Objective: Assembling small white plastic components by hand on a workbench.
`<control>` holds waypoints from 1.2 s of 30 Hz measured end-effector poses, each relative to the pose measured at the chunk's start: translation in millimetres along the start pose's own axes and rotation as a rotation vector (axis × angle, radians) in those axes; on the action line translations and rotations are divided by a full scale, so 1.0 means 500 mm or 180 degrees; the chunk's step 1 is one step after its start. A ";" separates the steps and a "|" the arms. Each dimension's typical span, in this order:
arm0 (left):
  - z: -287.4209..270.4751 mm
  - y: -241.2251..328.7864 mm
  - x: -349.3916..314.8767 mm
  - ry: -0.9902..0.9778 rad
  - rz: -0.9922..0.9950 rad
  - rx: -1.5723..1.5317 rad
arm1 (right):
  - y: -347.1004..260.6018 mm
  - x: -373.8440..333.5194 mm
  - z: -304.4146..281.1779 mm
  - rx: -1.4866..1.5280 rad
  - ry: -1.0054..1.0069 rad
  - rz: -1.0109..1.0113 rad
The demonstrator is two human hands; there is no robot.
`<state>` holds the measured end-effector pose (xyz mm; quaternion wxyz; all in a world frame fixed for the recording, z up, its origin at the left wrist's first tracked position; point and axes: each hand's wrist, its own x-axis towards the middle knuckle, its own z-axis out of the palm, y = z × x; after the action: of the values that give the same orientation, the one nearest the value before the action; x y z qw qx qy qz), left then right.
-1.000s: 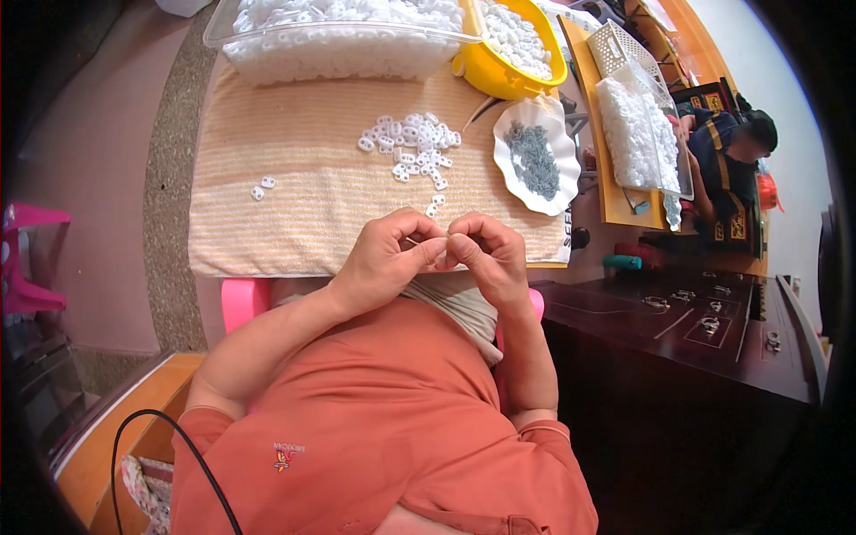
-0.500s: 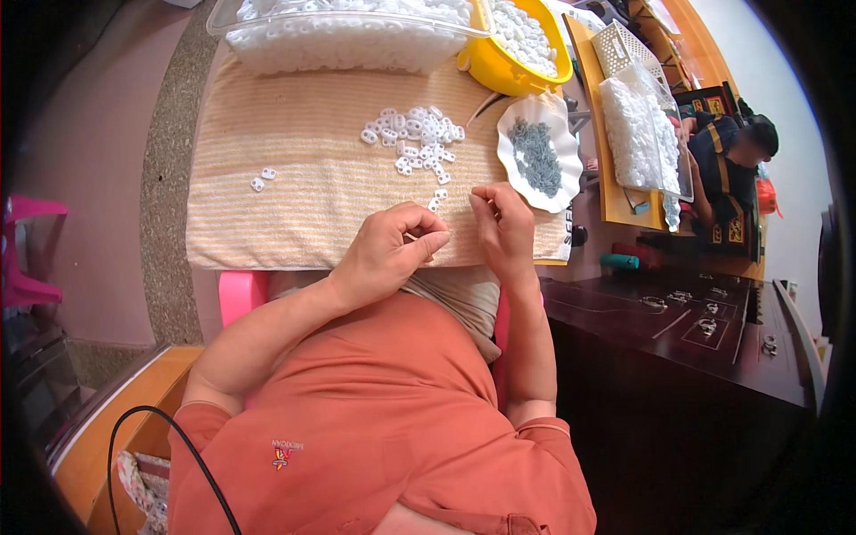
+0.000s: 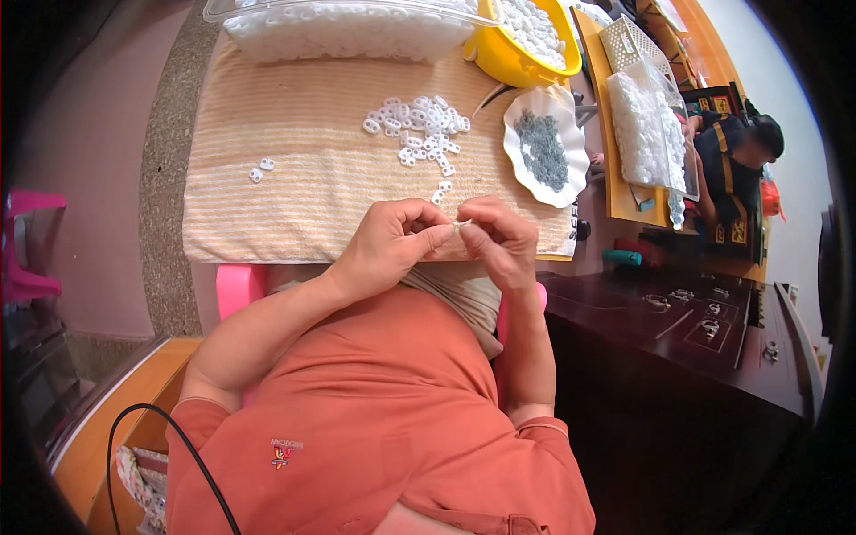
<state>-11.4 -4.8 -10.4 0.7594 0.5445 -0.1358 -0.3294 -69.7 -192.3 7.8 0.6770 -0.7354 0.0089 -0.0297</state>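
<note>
Near the table's front edge, my left hand (image 3: pixel 385 245) and my right hand (image 3: pixel 502 242) meet with their fingertips pinched together. Between them shows a sliver of a small white piece (image 3: pixel 460 225), mostly covered by the fingers. What else my right fingertips may hold is too small to make out. Just beyond the hands lies a loose pile of white two-hole plastic pieces (image 3: pixel 419 119), with a few trailing toward me. To the right stands a white wavy-rimmed dish (image 3: pixel 520 172) with many tiny grey parts (image 3: pixel 544 156) in it.
A clear plastic bin (image 3: pixel 348 40) of white pieces and a yellow basin (image 3: pixel 508 64) stand at the back of the towel-covered table (image 3: pixel 276 209). Two white pieces (image 3: pixel 259 171) lie at left. Farther right, a person (image 3: pixel 736 156) sits by another full bin (image 3: pixel 646 129).
My right hand has moved left from near the dish, and its fingertips now meet those of my left hand. The left hand has barely moved.
</note>
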 end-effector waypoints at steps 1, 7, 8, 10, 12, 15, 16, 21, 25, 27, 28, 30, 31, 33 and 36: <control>0.000 -0.001 0.000 -0.0052 -0.0018 -0.0113 | 0.000 -0.004 0.009 0.0088 -0.0045 -0.0043; -0.004 0.000 0.000 -0.0200 -0.0136 -0.0360 | 0.007 -0.006 0.018 0.0102 -0.0076 -0.0262; -0.005 0.001 -0.001 -0.0248 -0.0197 -0.0441 | 0.006 -0.006 0.019 0.0122 -0.0091 -0.0211; -0.004 0.008 -0.003 -0.0191 -0.0371 -0.0657 | 0.011 -0.009 0.025 0.0234 0.0016 -0.0106; -0.003 0.015 -0.005 -0.0130 -0.0555 -0.0873 | 0.016 -0.010 0.028 0.0353 0.0124 0.0008; -0.011 0.024 0.001 0.0026 -0.0768 -0.1207 | 0.020 -0.003 0.030 0.0366 0.0213 -0.0066; -0.011 0.026 0.001 0.0041 -0.0784 -0.1203 | 0.023 -0.003 0.032 0.0383 0.0211 -0.0052; -0.009 0.020 0.002 0.0137 -0.0809 -0.1368 | 0.032 -0.002 0.040 0.0586 0.0126 0.0069; -0.011 0.019 0.003 0.0136 -0.0809 -0.1416 | 0.038 -0.004 0.045 0.0623 0.0219 0.0171; -0.012 0.017 0.004 0.0099 -0.0767 -0.1434 | 0.036 -0.002 0.046 0.0641 0.0203 0.0129; -0.012 0.015 0.004 0.0099 -0.0769 -0.1432 | 0.037 -0.003 0.046 0.0643 0.0205 0.0129; -0.011 0.012 0.004 0.0126 -0.0699 -0.1447 | 0.038 -0.003 0.047 0.0630 0.0209 0.0115; -0.011 0.010 0.005 0.0125 -0.0700 -0.1444 | 0.038 -0.003 0.047 0.0632 0.0211 0.0113; -0.011 0.007 0.005 0.0104 -0.0722 -0.1464 | 0.039 -0.002 0.049 0.0585 0.0278 0.0040; -0.010 0.014 0.003 0.0116 -0.0730 -0.1477 | 0.037 -0.003 0.048 0.0568 0.0282 0.0042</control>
<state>-5.1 -0.8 -6.0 0.8239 0.3734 0.0197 -0.4258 -69.2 -169.7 -12.7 0.7389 -0.6700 0.0411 -0.0584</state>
